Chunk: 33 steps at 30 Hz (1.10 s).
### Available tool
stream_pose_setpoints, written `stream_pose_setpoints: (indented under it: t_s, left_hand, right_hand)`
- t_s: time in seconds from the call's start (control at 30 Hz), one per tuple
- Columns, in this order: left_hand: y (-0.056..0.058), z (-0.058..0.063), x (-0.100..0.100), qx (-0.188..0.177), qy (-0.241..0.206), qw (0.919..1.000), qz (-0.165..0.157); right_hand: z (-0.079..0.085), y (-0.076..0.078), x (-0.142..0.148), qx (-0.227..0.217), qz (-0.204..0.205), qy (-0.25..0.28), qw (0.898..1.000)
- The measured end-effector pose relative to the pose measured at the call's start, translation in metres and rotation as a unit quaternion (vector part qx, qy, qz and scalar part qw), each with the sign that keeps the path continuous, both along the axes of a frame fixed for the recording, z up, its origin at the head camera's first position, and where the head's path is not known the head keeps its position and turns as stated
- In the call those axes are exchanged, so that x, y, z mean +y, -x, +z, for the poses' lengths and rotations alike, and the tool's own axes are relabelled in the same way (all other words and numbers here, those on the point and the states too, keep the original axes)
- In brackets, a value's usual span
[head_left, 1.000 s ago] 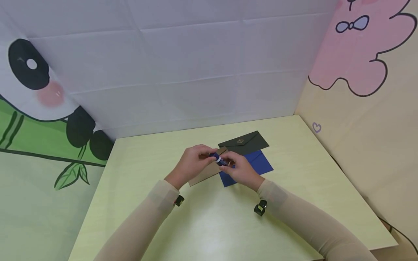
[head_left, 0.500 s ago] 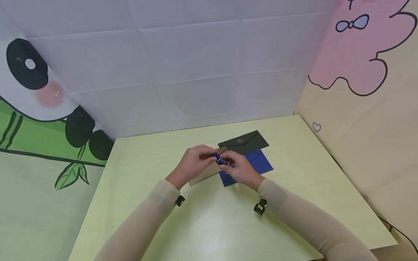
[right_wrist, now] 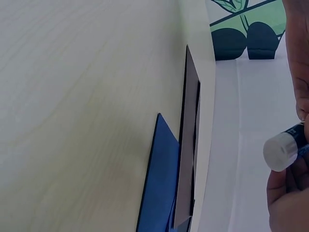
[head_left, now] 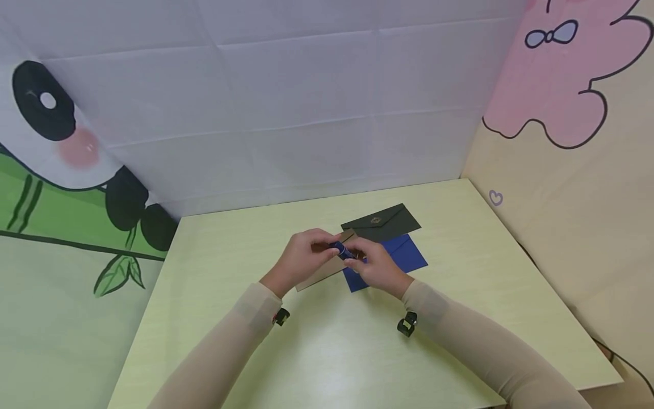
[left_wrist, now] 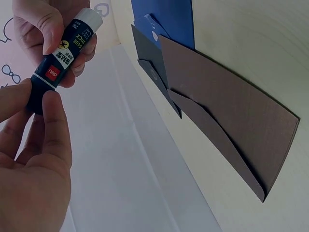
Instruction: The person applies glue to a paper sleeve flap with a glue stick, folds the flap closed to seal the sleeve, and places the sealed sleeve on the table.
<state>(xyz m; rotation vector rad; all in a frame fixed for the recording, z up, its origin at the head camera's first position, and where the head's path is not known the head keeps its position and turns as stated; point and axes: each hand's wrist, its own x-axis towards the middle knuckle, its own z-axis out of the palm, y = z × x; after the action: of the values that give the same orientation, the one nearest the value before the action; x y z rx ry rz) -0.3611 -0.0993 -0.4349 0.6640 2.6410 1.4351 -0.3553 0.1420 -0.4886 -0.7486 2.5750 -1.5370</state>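
A dark blue glue stick with a white base is held above the envelopes, tilted, between both hands. My left hand pinches its cap end with thumb and fingertips. Around the barrel near the base, my right hand curls its fingers and thumb. The left wrist view shows a thin white line between cap and barrel. Below the hands lie a brown envelope, partly over a blue envelope, and a black envelope with a gold mark behind them. The hands hide part of the brown and blue ones in the head view.
The envelopes lie on a pale wooden table. A white cloth wall stands along the back edge, with printed cloths at left and right. A dark cable runs by the right edge.
The white band between the glue stick's cap and barrel has narrowed to a thin line as the cap moved onto the barrel. Both hands have otherwise stayed nearly in place.
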Motion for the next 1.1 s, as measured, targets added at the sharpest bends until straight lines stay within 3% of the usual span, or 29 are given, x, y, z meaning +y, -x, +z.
stream_pose_setpoints:
  t_s: [0.67,0.87,1.1]
  left_hand:
    - [-0.003,-0.007,-0.006,-0.02,-0.021,0.9996,-0.008]
    - [-0.006,-0.007,-0.008,-0.022,-0.014,0.9996,-0.013]
    - [-0.007,-0.005,-0.012,-0.025,-0.016,0.9995,0.005]
  right_hand:
    - [0.003,-0.006,-0.007,-0.028,0.0,0.005,1.0]
    - [-0.002,-0.01,-0.007,-0.012,0.004,-0.001,1.0]
    - [-0.002,-0.011,-0.006,-0.005,-0.006,0.003,1.0]
